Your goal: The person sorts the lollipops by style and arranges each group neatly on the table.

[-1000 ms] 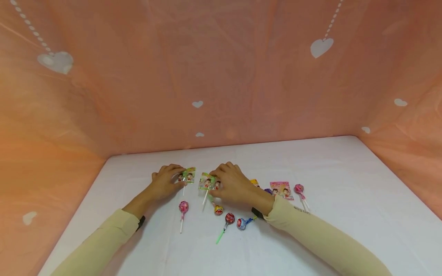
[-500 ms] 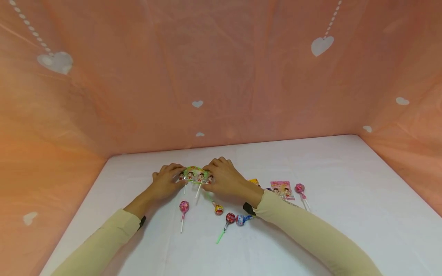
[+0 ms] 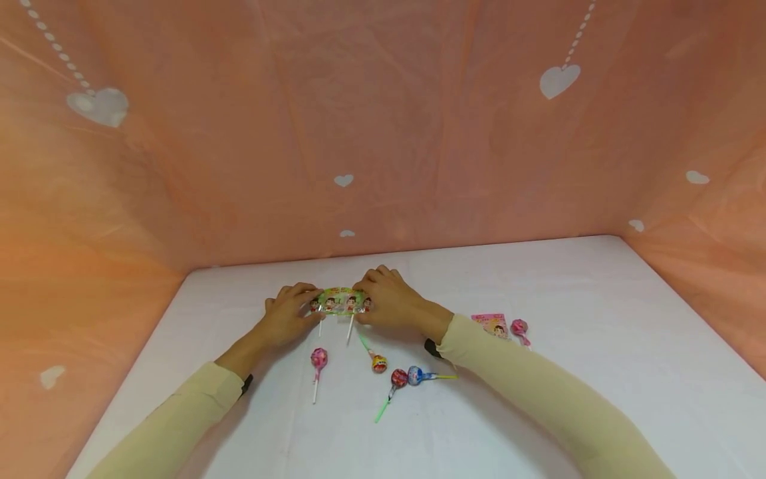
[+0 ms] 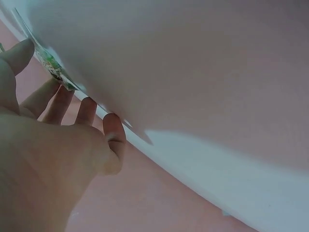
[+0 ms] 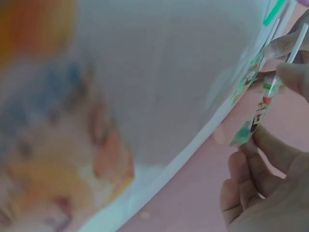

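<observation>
Between its thumb and fingers my left hand [image 3: 288, 316] pinches a flat lollipop in a green, cartoon-printed wrapper [image 3: 328, 301], its white stick pointing down. My right hand [image 3: 391, 303] pinches a second green-wrapped lollipop [image 3: 354, 303] by its right side. The two wrappers sit edge to edge in the head view; whether they overlap I cannot tell. In the right wrist view, the right hand's lollipop [image 5: 260, 108] is held on edge with its stick up, and the left hand's lollipop [image 5: 248, 79] is behind it. In the left wrist view, fingertips and thumb hold the wrapper [image 4: 49, 62].
Below the hands lie a pink round lollipop [image 3: 319, 358], a yellow one [image 3: 379, 363], a red one [image 3: 399, 378] and a blue one [image 3: 415, 376]. To the right are a pink flat packet [image 3: 492, 323] and another pink lollipop [image 3: 519, 326], partly behind the sleeve [image 3: 514, 369].
My right hand has carried its green lollipop left, up beside the other. The blue lollipop has shifted and turned, lying nearer the red one. The left hand stays put.
</observation>
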Demonstrator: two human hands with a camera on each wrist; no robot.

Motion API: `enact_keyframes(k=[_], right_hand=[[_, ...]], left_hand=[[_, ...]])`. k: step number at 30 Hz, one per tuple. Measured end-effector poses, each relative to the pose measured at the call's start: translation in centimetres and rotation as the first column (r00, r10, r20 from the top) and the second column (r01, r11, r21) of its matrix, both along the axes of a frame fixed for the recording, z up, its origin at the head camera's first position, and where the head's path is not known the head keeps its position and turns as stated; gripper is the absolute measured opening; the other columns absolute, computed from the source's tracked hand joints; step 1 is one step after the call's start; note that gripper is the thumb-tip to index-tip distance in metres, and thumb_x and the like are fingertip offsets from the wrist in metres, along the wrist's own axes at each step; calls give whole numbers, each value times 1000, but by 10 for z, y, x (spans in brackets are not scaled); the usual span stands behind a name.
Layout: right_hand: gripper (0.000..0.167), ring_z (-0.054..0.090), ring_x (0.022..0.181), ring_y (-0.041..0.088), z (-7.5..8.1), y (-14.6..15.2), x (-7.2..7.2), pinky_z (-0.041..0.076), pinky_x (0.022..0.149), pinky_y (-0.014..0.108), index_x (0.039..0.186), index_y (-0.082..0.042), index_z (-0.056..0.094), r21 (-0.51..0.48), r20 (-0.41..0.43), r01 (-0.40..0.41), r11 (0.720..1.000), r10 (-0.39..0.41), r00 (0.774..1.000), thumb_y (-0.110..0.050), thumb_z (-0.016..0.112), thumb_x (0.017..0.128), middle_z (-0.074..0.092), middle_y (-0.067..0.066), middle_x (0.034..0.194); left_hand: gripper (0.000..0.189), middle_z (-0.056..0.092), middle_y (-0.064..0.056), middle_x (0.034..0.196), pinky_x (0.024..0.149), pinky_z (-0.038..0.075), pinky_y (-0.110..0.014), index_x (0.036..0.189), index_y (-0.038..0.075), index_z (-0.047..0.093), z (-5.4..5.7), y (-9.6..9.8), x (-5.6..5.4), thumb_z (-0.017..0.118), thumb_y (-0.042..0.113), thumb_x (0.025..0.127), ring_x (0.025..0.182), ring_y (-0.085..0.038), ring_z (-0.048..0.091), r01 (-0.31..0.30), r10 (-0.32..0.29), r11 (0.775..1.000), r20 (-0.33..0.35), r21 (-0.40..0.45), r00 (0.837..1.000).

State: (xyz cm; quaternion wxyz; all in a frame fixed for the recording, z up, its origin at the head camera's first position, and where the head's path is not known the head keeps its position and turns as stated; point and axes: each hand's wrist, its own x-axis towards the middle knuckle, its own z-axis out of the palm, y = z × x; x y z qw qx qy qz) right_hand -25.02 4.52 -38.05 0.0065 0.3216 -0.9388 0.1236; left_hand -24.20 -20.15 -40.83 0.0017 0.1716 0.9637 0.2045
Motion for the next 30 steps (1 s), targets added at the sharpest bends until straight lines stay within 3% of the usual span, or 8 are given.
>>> enact_keyframes(k=[12,22,30], right_hand=[[55,47,121,22,3,-5,-18,39,101,41,133,-14,62,15,23,-49,999,48,999,-46,68,89,59,5,130],[54,47,121,21,-1,-6,-23,38,101,38,134,-15,61,47,21,-67,997,66,998,-45,68,88,58,3,131],[54,45,125,20,-6,5,-28,36,108,40,134,-16,61,92,15,-54,994,52,999,-44,68,89,58,2,131]], left_hand=[[48,51,-13,144,90,30,-55,137,11,58,-2,0,-3,65,31,94,135,-39,40,-20,19,1000,29,16,999],[48,50,-13,144,92,29,-56,138,11,57,0,1,-2,64,31,95,136,-39,39,-15,14,1000,36,21,999],[49,50,-13,145,93,29,-57,138,10,58,0,2,-2,65,31,95,136,-39,39,-11,9,999,44,37,999]])
